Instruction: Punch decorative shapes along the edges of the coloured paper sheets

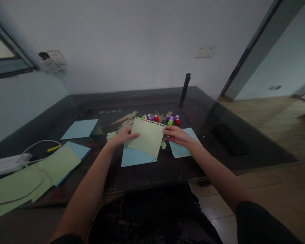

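Note:
A pale yellow-green sheet of paper (148,137) with a row of punched holes along its top edge is between my two hands. My left hand (124,136) grips its left side, thumb on top. At its upper right corner, my right hand (176,134) pinches the edge. Partly covered beneath it is a light blue sheet (134,158) on the table. Another stack of blue sheets (179,149), with a yellowish edge showing, lies under my right wrist. Small red, purple and green craft punches (156,118) stand in two groups just beyond the sheet.
The dark glass-topped table (142,176) stands against the wall. On the left lie a blue sheet (80,129), yellow-green sheets (58,166) and a white power strip (8,164) with its cable. A black upright stick (185,89) and a dark flat object (230,139) are at right.

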`<state>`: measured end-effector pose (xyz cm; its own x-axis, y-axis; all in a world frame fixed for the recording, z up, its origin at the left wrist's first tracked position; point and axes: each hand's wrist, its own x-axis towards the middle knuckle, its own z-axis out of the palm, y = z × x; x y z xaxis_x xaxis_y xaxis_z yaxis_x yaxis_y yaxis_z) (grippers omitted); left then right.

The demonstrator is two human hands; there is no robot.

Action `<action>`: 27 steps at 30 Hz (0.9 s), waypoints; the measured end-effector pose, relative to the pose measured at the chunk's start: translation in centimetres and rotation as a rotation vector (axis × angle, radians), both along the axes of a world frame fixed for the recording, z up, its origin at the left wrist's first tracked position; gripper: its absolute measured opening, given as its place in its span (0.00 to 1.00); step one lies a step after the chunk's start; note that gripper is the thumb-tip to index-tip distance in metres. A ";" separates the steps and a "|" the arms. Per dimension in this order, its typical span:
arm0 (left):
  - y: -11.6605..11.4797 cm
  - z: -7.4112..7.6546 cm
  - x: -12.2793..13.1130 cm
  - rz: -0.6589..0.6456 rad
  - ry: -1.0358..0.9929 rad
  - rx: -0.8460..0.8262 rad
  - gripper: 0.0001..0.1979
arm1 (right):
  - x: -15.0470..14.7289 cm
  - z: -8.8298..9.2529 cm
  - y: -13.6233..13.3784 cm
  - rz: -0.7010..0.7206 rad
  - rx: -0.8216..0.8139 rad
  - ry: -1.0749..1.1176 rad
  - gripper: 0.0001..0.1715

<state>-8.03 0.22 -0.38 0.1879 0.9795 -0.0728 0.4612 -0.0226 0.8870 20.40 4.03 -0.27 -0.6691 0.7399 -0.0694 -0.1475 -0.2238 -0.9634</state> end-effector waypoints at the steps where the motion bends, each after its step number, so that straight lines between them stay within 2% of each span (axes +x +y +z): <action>1: 0.1 0.1 -0.2 0.042 0.013 0.041 0.12 | -0.1 0.0 -0.1 -0.010 0.008 -0.008 0.10; 3: 0.1 0.6 -0.4 0.222 0.077 0.203 0.12 | -0.5 -0.1 -0.4 -0.043 0.022 -0.025 0.10; 5: -0.2 1.3 0.0 0.426 0.186 0.447 0.12 | -1.0 -0.2 -0.7 -0.092 0.033 -0.040 0.11; 6: -0.4 1.6 0.4 0.484 0.238 0.569 0.12 | -1.3 -0.2 -0.8 -0.115 0.035 -0.049 0.12; 7: -0.7 1.9 1.1 0.489 0.272 0.651 0.11 | -1.5 -0.3 -1.0 -0.135 0.035 -0.059 0.12; 9: -1.5 2.0 2.9 0.385 0.240 0.662 0.07 | -2.1 -0.4 -1.4 -0.156 0.027 -0.076 0.13; 11: -2.3 1.8 4.9 0.138 0.179 0.542 0.06 | -2.4 -0.5 -1.6 -0.157 0.015 -0.092 0.14; 13: -2.9 1.2 6.8 0.031 0.173 0.470 0.05 | -2.6 -0.6 -1.8 -0.154 0.016 -0.104 0.14; 17: -3.5 0.4 8.6 0.023 0.152 0.405 0.05 | -2.7 -0.6 -2.0 -0.156 0.081 -0.126 0.16; 27: -3.6 0.0 8.8 0.065 0.118 0.395 0.05 | -2.8 -0.6 -2.0 -0.193 0.333 -0.221 0.13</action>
